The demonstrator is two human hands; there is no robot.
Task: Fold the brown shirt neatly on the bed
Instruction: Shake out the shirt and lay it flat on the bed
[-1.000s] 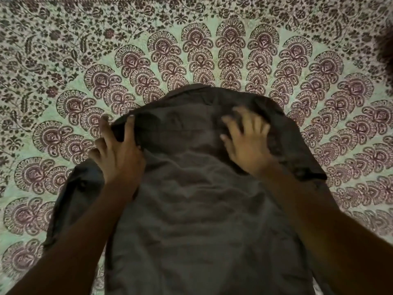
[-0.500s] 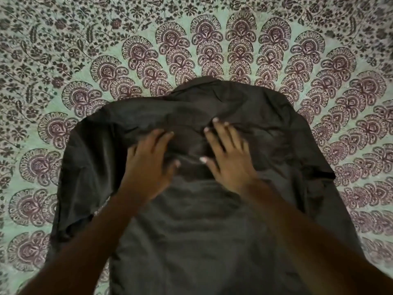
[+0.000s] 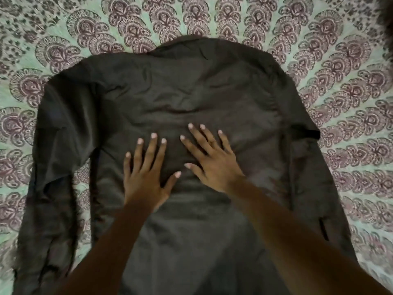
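Observation:
The brown shirt (image 3: 180, 88) lies spread out, back side up, on the bed, its collar at the far end. Its left sleeve (image 3: 53, 177) hangs down the left side; the right sleeve (image 3: 314, 188) runs down along the right side of the body. My left hand (image 3: 146, 177) rests flat on the middle of the shirt's back, fingers spread. My right hand (image 3: 212, 160) lies flat just beside it, fingers apart, thumbs nearly touching. Neither hand grips cloth. My forearms hide the shirt's lower part.
The bed is covered by a pale green sheet (image 3: 340, 60) printed with maroon mandala motifs, which surrounds the shirt on all visible sides. A dark blurred shape (image 3: 388, 24) sits at the top right corner.
My hands left the shoulders, came together and slid down the shirt's back toward me. The shoulders and left sleeve now lie flat and spread out.

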